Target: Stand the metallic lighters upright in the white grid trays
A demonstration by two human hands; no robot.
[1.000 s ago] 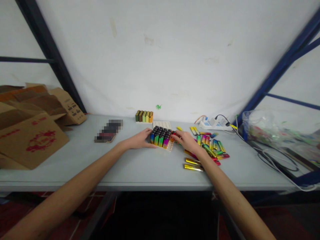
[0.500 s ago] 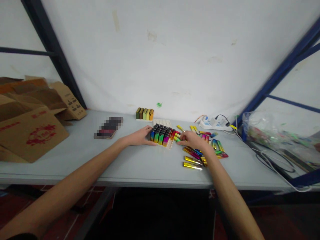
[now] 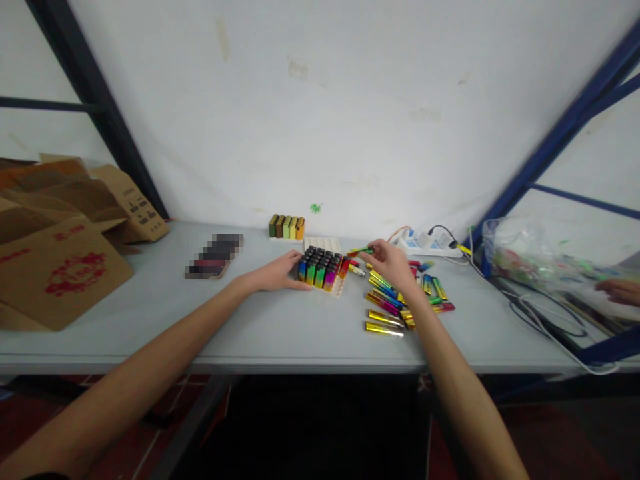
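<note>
Several upright lighters [image 3: 319, 269] with black tops and shiny rainbow bodies stand packed in a white tray [image 3: 339, 288], whose right edge shows bare holes. My left hand [image 3: 281, 272] is wrapped round the left side of this block. To the right, my right hand [image 3: 391, 261] pinches a green and red lighter [image 3: 361, 251], held tilted just above the table beside the block. Below and around that hand lies a loose pile of shiny lighters [image 3: 384, 301] in gold, blue, pink and green.
Behind stand a second block of lighters [image 3: 287, 227] and a white holed tray [image 3: 323, 245]. A pixelated flat object [image 3: 216, 256] and cardboard boxes [image 3: 65, 260] lie left. At right are a power strip [image 3: 433, 248], cables, a plastic bag [image 3: 515, 250] and another person's hand [image 3: 620, 291].
My right hand has risen from the pile and now holds up a green and red lighter. Another person's hand has appeared at the right edge. My left hand stays at the block.
</note>
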